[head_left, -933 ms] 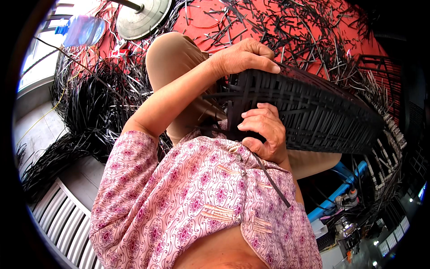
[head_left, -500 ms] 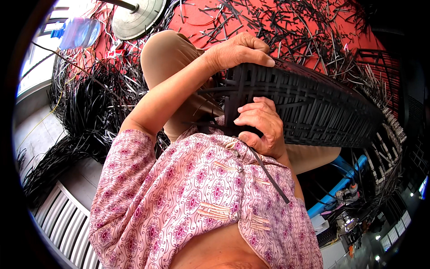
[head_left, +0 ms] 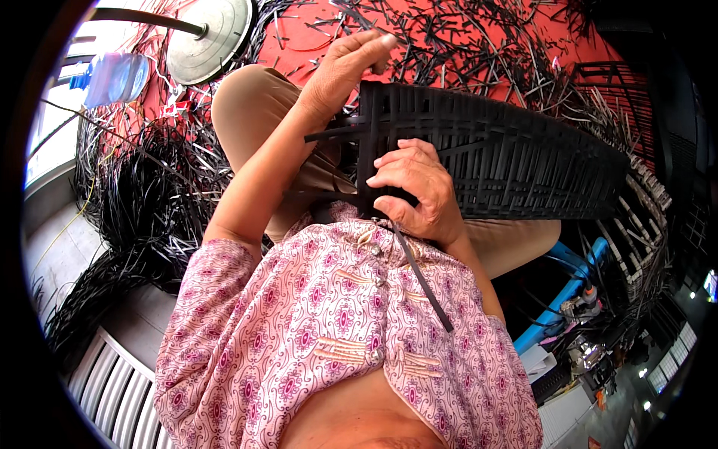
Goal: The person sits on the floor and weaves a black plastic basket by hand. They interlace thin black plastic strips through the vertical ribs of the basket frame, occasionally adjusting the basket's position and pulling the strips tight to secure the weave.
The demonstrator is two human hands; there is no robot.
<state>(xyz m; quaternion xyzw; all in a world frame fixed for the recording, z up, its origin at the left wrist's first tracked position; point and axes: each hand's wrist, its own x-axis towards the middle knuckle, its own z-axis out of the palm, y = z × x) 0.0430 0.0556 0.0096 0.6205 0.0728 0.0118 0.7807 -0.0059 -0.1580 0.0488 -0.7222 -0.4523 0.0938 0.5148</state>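
Observation:
A black basket (head_left: 523,161) woven from flat strips lies on its side across my lap, its wall facing up at me. My right hand (head_left: 422,187) rests on the near left part of the weave, fingers bent over it and thumb lower down, gripping it. From below that thumb a loose black strip (head_left: 428,288) runs down over my patterned shirt. My left hand (head_left: 350,66) is raised beyond the basket's far left corner, apart from it, with curled fingers and the thumb pressed along them. What the left fingers hold, if anything, is hidden. Another strip end (head_left: 329,135) juts left from the basket.
Black strip scraps (head_left: 464,45) litter the red floor covering. A large heap of long black strips (head_left: 149,187) lies at left. Farther off are a round stand base (head_left: 213,41) and a clear blue bottle (head_left: 116,78). A blue frame (head_left: 561,299) with tools stands at right.
My left hand has left the basket's far rim and moved up and to the left. The right hand keeps its place on the weave. The whole view has shifted slightly.

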